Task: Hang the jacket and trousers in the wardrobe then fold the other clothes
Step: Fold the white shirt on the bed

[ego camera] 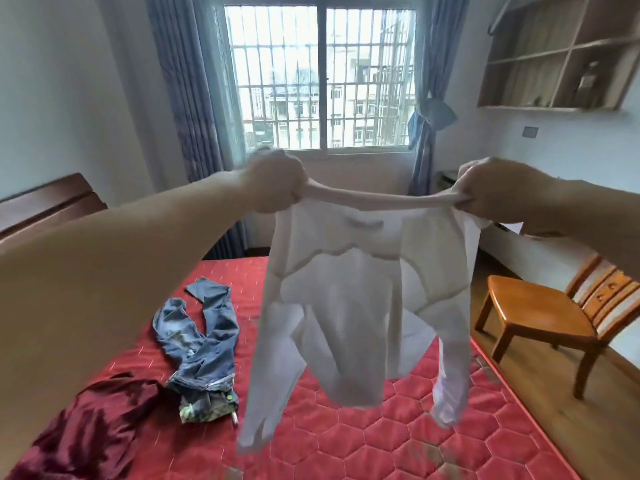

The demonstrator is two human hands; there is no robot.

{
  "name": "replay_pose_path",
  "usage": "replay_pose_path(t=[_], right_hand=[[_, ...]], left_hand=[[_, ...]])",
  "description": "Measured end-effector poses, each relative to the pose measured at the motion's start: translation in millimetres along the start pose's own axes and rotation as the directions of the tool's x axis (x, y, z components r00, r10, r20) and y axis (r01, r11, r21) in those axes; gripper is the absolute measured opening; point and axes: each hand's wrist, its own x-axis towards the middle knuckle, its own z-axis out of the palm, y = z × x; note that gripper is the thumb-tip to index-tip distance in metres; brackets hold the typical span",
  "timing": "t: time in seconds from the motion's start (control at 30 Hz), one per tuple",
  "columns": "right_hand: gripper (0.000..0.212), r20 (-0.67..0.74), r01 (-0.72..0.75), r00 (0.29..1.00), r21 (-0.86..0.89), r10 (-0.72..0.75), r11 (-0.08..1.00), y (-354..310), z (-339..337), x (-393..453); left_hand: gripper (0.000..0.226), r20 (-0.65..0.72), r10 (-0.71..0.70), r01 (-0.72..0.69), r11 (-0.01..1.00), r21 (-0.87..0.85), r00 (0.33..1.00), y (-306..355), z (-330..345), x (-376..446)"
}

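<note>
Hanging in the air over the bed, a thin white long-sleeved top [349, 306] is held up by its shoulders. The left hand [277, 181] is curled into a fist around the left shoulder of the top, and the right hand [491, 192] is curled likewise around the other shoulder, with the fingertips pinching a bunch of cloth. The neckline is pulled taut into a shallow curve between the two fists. The fabric is soft, light and slightly see-through, so that its seams show as paler lines; both sleeves dangle loosely below the hem. No label or writing can be read on it.

Below, a red quilted mattress [381, 438] stitched in a hexagon pattern is seen. A pair of faded blue jeans [201, 344] is left crumpled and twisted on it, its waistband turned out to show a patterned lining. Just beside the jeans, a dark red garment [93, 431] is heaped in soft folds. A wooden chair [540, 317] with a smooth orange seat is placed on the floor to the right of the bed.
</note>
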Motion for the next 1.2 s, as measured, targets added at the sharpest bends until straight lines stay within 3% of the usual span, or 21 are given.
replay_pose_path(t=[0.07, 0.13, 0.17, 0.2, 0.23, 0.3, 0.37, 0.43, 0.5, 0.57, 0.67, 0.7, 0.77, 0.83, 0.9, 0.97, 1.03, 1.07, 1.1, 1.13, 1.2], right_hand=[[0.008, -0.140, 0.049, 0.990, 0.095, -0.035, 0.994, 10.7, 8.6, 5.1], [0.009, -0.032, -0.036, 0.998, 0.280, 0.047, 0.959, 23.9, 17.3, 14.3], [0.012, 0.122, -0.169, 0.984, 0.399, 0.131, 0.901, 28.9, 21.4, 19.0], [0.015, 0.271, -0.295, 0.946, 0.493, 0.178, 0.819, 33.3, 25.3, 23.0], [0.017, 0.374, -0.393, 0.907, 0.580, 0.195, 0.714, 36.7, 30.5, 25.4], [0.015, 0.457, -0.492, 0.869, 0.763, 0.189, 0.419, 40.6, 39.5, 30.9], [0.017, 0.472, -0.493, 0.866, 0.860, 0.164, 0.128, 47.6, 57.2, 45.0], [0.022, 0.482, -0.474, 0.843, 0.876, 0.238, -0.094, 49.9, 83.4, 62.6], [0.030, 0.479, -0.443, 0.803, 0.878, 0.353, -0.182, 52.2, 105.8, 82.1], [0.031, 0.385, -0.439, 0.844, 0.896, 0.373, 0.068, 62.2, 119.3, 94.1], [0.040, 0.171, -0.219, 0.976, 0.742, 0.137, 0.633, 83.1, 121.1, 102.7], [0.050, 0.126, -0.113, 0.991, 0.651, 0.040, 0.750, 86.8, 121.3, 107.1], [0.069, 0.080, 0.046, 0.992, 0.485, -0.097, 0.873, 88.3, 123.3, 117.3], [0.070, 0.068, 0.121, 0.987, 0.288, -0.146, 0.950, 92.1, 130.1, 130.7], [0.048, 0.080, 0.166, 0.983, 0.012, -0.166, 0.986, 100.8, 140.6, 141.4], [0.017, -0.035, 0.098, 0.995, 0.031, -0.097, 0.995, 110.5, 149.9, 147.2], [0.009, -0.110, 0.007, 0.994, 0.160, 0.011, 0.987, 115.9, 162.2, 152.3], [0.008, -0.032, -0.023, 0.999, 0.196, 0.030, 0.980, 115.3, 166.6, 155.0], [0.007, 0.129, -0.051, 0.991, 0.224, 0.022, 0.973, 113.5, 170.7, 158.1], [0.008, 0.342, -0.084, 0.940, 0.237, -0.002, 0.968, 110.5, 176.3, 161.0], [0.010, 0.694, -0.182, 0.719, 0.227, -0.028, 0.957, 106.1, 189.3, 165.9]], left_hand=[[0.018, -0.185, -0.085, 0.071, 0.994, -0.078, 0.979, -9.4, 7.5, 7.8], [0.017, -0.092, -0.272, 0.206, 0.875, -0.439, 0.958, -12.0, 16.3, 17.4], [0.016, 0.044, -0.349, 0.292, 0.700, -0.652, 0.936, -9.3, 21.6, 22.8], [0.016, 0.172, -0.381, 0.348, 0.460, -0.817, 0.908, -5.7, 28.9, 29.1], [0.021, 0.254, -0.398, 0.370, 0.248, -0.895, 0.881, -1.4, 36.2, 36.4], [0.027, 0.330, -0.415, 0.373, 0.024, -0.927, 0.848, 6.7, 50.8, 53.5], [0.019, 0.328, -0.452, 0.369, 0.004, -0.929, 0.830, 15.0, 60.5, 74.1], [0.010, 0.300, -0.472, 0.375, 0.072, -0.924, 0.829, 23.0, 66.5, 95.1], [0.012, 0.300, -0.409, 0.378, 0.122, -0.918, 0.862, 27.9, 69.3, 111.0], [0.018, 0.310, -0.304, 0.398, 0.297, -0.868, 0.901, 25.7, 74.2, 120.0], [0.026, 0.411, -0.189, 0.415, 0.703, -0.578, 0.892, 18.1, 85.0, 124.7], [0.033, 0.442, -0.190, 0.399, 0.800, -0.449, 0.877, 17.1, 90.9, 127.7], [0.041, 0.413, -0.199, 0.346, 0.882, -0.321, 0.889, 16.4, 98.5, 138.8], [0.041, 0.342, -0.195, 0.307, 0.899, -0.313, 0.919, 12.2, 103.1, 150.3], [0.039, 0.360, -0.201, 0.321, 0.894, -0.313, 0.911, 6.8, 110.4, 158.0], [0.048, 0.265, -0.256, 0.346, 0.856, -0.385, 0.930, -0.4, 126.1, 162.5], [0.050, 0.197, -0.291, 0.352, 0.773, -0.528, 0.936, -6.2, 140.7, 163.2], [0.050, 0.280, -0.260, 0.380, 0.712, -0.590, 0.924, -9.2, 145.0, 161.9], [0.047, 0.420, -0.185, 0.433, 0.643, -0.632, 0.888, -11.5, 149.2, 161.1], [0.040, 0.564, -0.069, 0.497, 0.571, -0.654, 0.823, -12.9, 154.6, 160.4], [0.033, 0.750, 0.159, 0.632, 0.444, -0.636, 0.642, -11.2, 166.6, 158.8]])
